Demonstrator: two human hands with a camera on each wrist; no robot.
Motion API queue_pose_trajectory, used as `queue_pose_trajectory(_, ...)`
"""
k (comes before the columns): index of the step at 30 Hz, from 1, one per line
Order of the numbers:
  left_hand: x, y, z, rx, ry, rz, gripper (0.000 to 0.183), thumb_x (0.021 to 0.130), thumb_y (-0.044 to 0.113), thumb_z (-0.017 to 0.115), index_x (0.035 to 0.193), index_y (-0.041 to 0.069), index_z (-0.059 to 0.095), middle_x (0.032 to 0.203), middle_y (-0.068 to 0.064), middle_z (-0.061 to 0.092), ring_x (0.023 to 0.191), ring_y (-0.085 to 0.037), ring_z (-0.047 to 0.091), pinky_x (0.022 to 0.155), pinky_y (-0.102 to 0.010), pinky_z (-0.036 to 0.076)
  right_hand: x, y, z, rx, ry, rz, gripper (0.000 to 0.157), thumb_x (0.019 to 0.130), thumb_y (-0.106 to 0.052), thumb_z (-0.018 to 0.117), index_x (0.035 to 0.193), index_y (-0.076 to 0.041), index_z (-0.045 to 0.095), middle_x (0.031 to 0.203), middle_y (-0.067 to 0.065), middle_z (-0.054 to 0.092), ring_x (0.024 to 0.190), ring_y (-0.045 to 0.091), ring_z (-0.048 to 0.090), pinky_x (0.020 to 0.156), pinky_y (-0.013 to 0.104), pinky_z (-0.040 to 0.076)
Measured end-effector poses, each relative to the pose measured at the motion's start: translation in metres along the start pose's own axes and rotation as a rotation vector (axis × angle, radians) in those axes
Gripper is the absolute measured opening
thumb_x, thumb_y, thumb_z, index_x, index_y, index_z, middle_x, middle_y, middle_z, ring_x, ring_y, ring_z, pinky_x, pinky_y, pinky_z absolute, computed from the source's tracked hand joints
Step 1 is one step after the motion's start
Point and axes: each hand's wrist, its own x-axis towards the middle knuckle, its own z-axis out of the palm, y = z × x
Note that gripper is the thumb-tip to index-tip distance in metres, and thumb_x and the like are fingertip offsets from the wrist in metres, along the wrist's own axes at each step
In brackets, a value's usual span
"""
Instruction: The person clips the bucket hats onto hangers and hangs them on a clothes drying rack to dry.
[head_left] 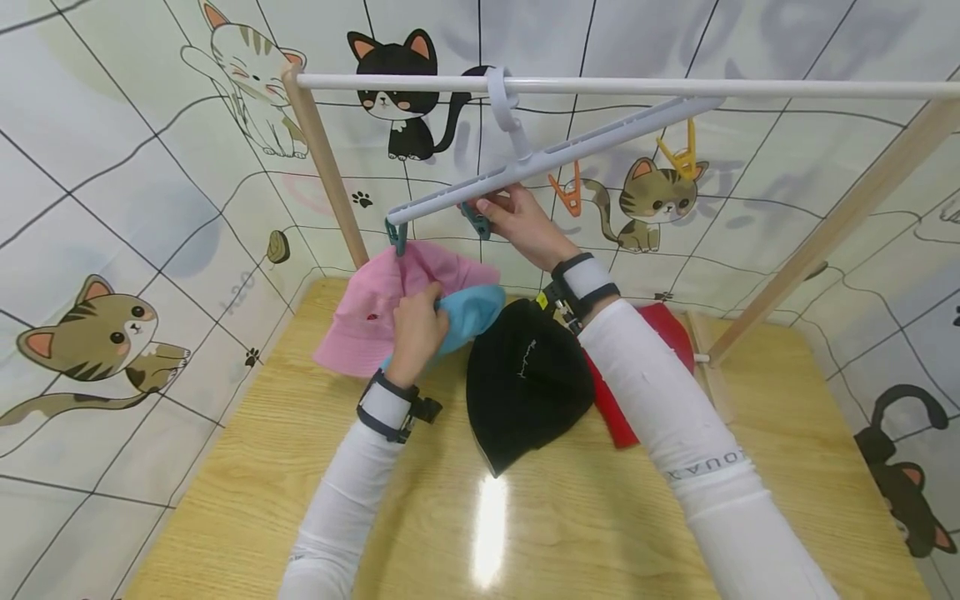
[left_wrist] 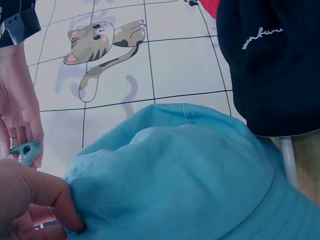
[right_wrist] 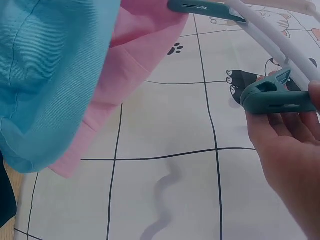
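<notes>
My left hand (head_left: pixel 420 329) pinches the light blue hat (left_wrist: pixel 165 165) by its edge, the thumb and fingers closed on the cloth. Just behind it, a pink bucket hat (head_left: pixel 367 312) hangs from a dark green clip (head_left: pixel 397 237) at the hanger's lower left end. Higher up, my right hand (head_left: pixel 525 225) holds a second green clip (right_wrist: pixel 275 100) between thumb and fingers, just under the grey hanger (head_left: pixel 540 158). The hanger hooks over a white rod and tilts down to the left. Orange (head_left: pixel 567 192) and yellow clips (head_left: pixel 682 154) hang on its right half.
The white rod (head_left: pixel 750 87) runs between wooden posts (head_left: pixel 330 167). A black hat (head_left: pixel 525 375) lies on the wooden table (head_left: pixel 420 517), and a red hat (head_left: pixel 617 417) sits behind it, partly hidden by my right sleeve. Cat-print walls stand behind and at both sides.
</notes>
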Motion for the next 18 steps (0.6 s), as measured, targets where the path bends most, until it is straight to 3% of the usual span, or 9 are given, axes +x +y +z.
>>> queue_pose_trajectory(5,0.002,0.004,-0.003,-0.026,0.008,0.017,0.012,0.073,-0.011,0.053,0.076,0.000,0.059,0.062,-0.012,0.052,0.058,-0.029,0.048,0.055,-0.052,0.046,0.000,0.000,0.001,0.013,0.000,0.004,0.044,0.100,0.001,0.043,0.142,-0.001,0.028,0.132,0.020,0.046,0.127,0.027,0.046,0.102,0.039,0.039)
queue_pose_trajectory(13,0.008,0.012,-0.009,-0.054,0.024,0.066,0.013,0.073,-0.011,0.050,0.074,0.000,0.056,0.058,-0.006,0.038,0.056,-0.024,0.038,0.047,-0.041,0.037,0.000,0.000,0.000,0.005,-0.007,-0.005,0.042,0.101,-0.001,0.043,0.141,-0.003,0.029,0.133,0.020,0.047,0.126,0.027,0.048,0.101,0.039,0.040)
queue_pose_trajectory(18,0.009,0.019,-0.013,-0.053,0.026,0.071,0.013,0.072,-0.011,0.050,0.074,0.001,0.056,0.058,-0.006,0.040,0.057,-0.024,0.039,0.049,-0.042,0.038,0.000,0.000,-0.001,0.006,-0.013,-0.002,0.042,0.101,0.000,0.042,0.141,-0.002,0.029,0.132,0.020,0.047,0.125,0.026,0.048,0.101,0.039,0.041)
